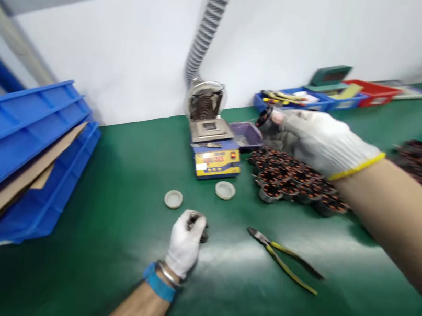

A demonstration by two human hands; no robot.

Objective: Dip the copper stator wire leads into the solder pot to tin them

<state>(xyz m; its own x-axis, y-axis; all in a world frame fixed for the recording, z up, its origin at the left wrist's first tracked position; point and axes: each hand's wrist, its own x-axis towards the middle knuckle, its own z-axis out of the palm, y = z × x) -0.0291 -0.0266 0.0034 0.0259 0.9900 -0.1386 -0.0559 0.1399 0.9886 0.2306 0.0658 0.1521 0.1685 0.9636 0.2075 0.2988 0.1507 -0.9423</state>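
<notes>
1. Our left grip (184, 244) closes on a small dark part (200, 229) low over the counter (113, 228).
2. Our right grip (317, 138) pinches a wound stator (265, 117) above the stator pile (295, 180) lying loose on the counter.
3. We cannot tell what the purple tray (249, 134) beside the solder pot (216, 156) holds.
4. The far blue tray (295, 99) holds yellow-handled tools (281, 96).

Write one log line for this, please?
left hand: grips dark part | right hand: grips coil over coil pile | pliers: untouched
</notes>
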